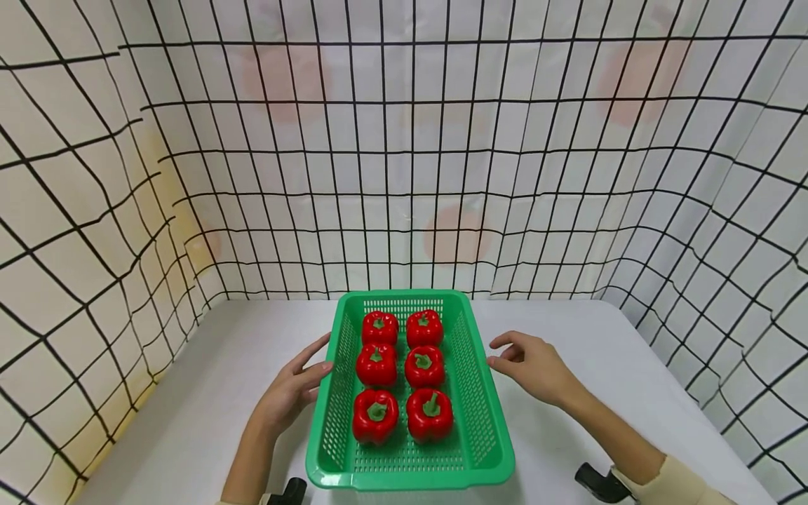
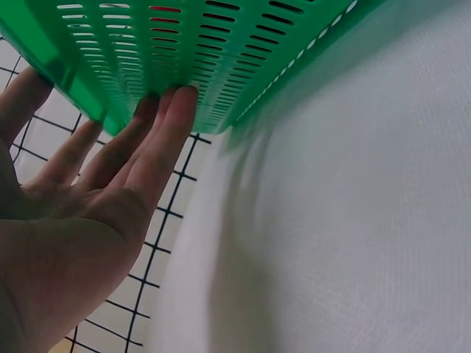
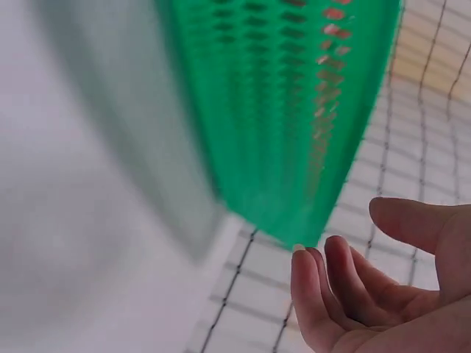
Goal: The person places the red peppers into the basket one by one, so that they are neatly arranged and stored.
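Note:
A green plastic basket [image 1: 410, 480] with slotted walls stands on the white table, holding several red bell peppers [image 1: 375, 416] in two columns, green stems up. My left hand [image 1: 287, 393] is at the basket's left side, fingers extended. In the left wrist view, the left fingertips touch the slotted basket wall [image 2: 243, 44], and the thumb is near the rim. To the right of the basket is my right hand [image 1: 533, 365], its fingers loosely bent and holding nothing. In the right wrist view, those fingertips [image 3: 303, 254] appear close to the basket's far end; contact cannot be told.
A white table surface [image 1: 208, 393] extends on both sides of the basket. White walls with a black grid [image 1: 410, 175] enclose the back, left and right. Dark wrist bands [image 1: 602, 484] are partly visible at the lower edge.

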A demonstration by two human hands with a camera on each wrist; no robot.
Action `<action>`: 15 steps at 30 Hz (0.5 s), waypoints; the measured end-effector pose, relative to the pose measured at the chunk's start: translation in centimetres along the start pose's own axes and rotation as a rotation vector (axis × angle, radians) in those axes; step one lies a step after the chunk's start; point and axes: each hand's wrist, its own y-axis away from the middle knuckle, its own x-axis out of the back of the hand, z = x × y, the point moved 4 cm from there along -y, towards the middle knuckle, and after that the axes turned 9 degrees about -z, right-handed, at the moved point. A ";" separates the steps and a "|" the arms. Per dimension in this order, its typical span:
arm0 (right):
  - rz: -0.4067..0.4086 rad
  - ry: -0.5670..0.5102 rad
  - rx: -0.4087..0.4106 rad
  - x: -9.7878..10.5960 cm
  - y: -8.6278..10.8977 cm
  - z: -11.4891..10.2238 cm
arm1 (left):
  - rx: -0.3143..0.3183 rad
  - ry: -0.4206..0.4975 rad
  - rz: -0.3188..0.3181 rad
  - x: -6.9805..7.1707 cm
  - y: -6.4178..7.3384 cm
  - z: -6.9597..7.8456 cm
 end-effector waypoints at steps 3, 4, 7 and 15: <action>0.009 0.031 -0.045 0.5 0.4 1.8 | 0.017 -0.014 0.005 -0.1 0.0 0.3; 0.013 0.042 -0.053 0.6 0.5 2.3 | 0.025 -0.027 0.003 -0.1 0.0 0.4; 0.034 0.082 -0.069 1.0 0.7 3.7 | 0.043 -0.073 -0.026 -0.2 0.1 1.0; 0.097 0.170 -0.063 1.7 1.0 5.3 | 0.089 -0.198 -0.079 0.1 0.5 2.8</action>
